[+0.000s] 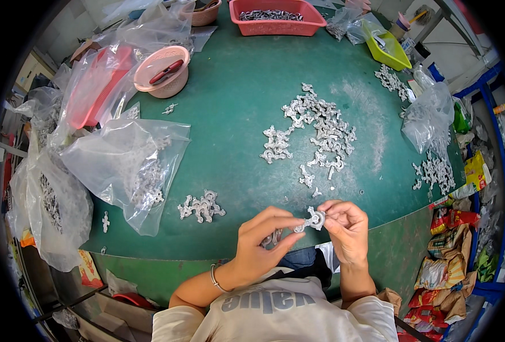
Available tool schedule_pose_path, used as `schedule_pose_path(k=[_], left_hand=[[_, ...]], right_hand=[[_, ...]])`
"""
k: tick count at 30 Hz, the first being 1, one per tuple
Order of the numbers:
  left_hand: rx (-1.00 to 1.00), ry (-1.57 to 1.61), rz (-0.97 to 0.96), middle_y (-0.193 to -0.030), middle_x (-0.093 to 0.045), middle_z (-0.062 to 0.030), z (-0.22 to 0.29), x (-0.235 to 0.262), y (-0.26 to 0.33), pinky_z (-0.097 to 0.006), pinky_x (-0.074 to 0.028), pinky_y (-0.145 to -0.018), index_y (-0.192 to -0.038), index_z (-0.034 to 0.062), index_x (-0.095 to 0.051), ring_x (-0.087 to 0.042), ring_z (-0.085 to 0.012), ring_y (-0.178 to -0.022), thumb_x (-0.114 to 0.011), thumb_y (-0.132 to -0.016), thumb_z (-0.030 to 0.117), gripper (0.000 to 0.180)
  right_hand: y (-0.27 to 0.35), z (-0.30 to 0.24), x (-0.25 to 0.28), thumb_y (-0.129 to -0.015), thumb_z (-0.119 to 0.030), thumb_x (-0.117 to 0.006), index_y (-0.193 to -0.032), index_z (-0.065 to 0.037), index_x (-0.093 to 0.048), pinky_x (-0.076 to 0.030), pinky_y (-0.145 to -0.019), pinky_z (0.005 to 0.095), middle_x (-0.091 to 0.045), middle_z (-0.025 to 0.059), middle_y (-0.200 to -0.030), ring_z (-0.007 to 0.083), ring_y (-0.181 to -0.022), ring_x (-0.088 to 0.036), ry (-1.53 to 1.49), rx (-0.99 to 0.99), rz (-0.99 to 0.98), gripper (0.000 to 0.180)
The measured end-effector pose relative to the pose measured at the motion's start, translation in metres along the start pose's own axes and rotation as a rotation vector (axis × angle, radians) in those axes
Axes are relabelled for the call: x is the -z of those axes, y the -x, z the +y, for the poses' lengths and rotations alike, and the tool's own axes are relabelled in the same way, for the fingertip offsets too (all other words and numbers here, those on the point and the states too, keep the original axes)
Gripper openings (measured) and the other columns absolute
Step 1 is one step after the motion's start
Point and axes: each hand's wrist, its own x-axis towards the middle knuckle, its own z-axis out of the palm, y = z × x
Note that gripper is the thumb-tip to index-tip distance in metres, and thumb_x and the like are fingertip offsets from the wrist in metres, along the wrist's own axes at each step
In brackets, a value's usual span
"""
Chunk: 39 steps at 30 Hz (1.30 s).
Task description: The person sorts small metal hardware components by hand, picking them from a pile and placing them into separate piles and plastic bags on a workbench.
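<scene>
Close to the table's near edge, a small grey metal casting [314,219] with a round ring and short arms is held between both hands. My left hand [258,239] pinches its left end with thumb and fingers, and another grey metal piece [272,237] shows inside that palm. The fingers of my right hand [348,228] are closed on the ring side of the casting. Beyond my hands lies a loose heap of similar castings [321,122]. A smaller cluster of castings [201,206] sits to the left of my left hand.
A clear plastic bag [132,154] of castings lies on the left of the green table [224,114]. Behind it stands a pink bowl [175,85] with a red-handled tool. A red tray [278,25] of parts and a yellow-green basket [386,51] stand at the far side.
</scene>
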Motion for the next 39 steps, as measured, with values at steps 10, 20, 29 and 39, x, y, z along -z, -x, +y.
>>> schedule_pose_path(k=[10, 20, 29, 39], left_hand=[[0.015, -0.168, 0.028, -0.083, -0.059, -0.0079, -0.005, 0.008, 0.0, -0.022, -0.039, -0.054, -0.09, 0.002, -0.065, -0.049, -0.0111, -0.062, -0.07, -0.067, -0.008, 0.025], [0.164, -0.949, 0.206, -0.094, -0.059, -0.0107, -0.034, 0.089, 0.028, -0.036, -0.047, -0.065, -0.092, 0.0038, -0.06, -0.06, -0.0318, -0.078, -0.063, -0.073, -0.002, 0.02], [0.262, -0.961, 0.218, -0.097, -0.053, -0.0116, -0.018, 0.09, 0.027, -0.037, -0.045, -0.06, -0.09, 0.0046, -0.061, -0.056, -0.0306, -0.069, -0.061, -0.074, -0.002, 0.017], [0.687, 0.821, 0.161, -0.091, -0.051, -0.0054, -0.024, 0.07, 0.034, -0.02, -0.031, -0.05, -0.095, -0.0026, -0.059, -0.041, -0.0103, -0.065, -0.056, -0.087, 0.005, 0.012]], right_hand=[[-0.002, 0.006, 0.003, -0.08, 0.008, -0.058, -0.099, 0.005, -0.058, -0.047, -0.083, 0.0306, -0.061, 0.0145, -0.101, 0.0187, -0.093, -0.059, 0.143, -0.03, 0.055, 0.019], [-0.026, 0.018, 0.041, -0.064, -0.008, -0.075, -0.091, -0.004, -0.065, -0.038, -0.08, 0.0371, -0.059, 0.0093, -0.092, 0.0283, -0.089, -0.05, 1.361, 0.294, 0.161, 0.029], [-0.021, 0.03, 0.04, -0.075, -0.007, -0.07, -0.093, -0.001, -0.062, -0.039, -0.074, 0.0319, -0.059, 0.0081, -0.094, 0.0199, -0.084, -0.053, 0.815, 0.076, 0.139, 0.021], [-0.018, 0.013, 0.033, -0.09, -0.011, -0.05, -0.109, 0.001, -0.057, -0.042, -0.076, 0.0322, -0.058, 0.0149, -0.104, 0.0213, -0.09, -0.052, -0.578, -0.405, -0.026, 0.023]])
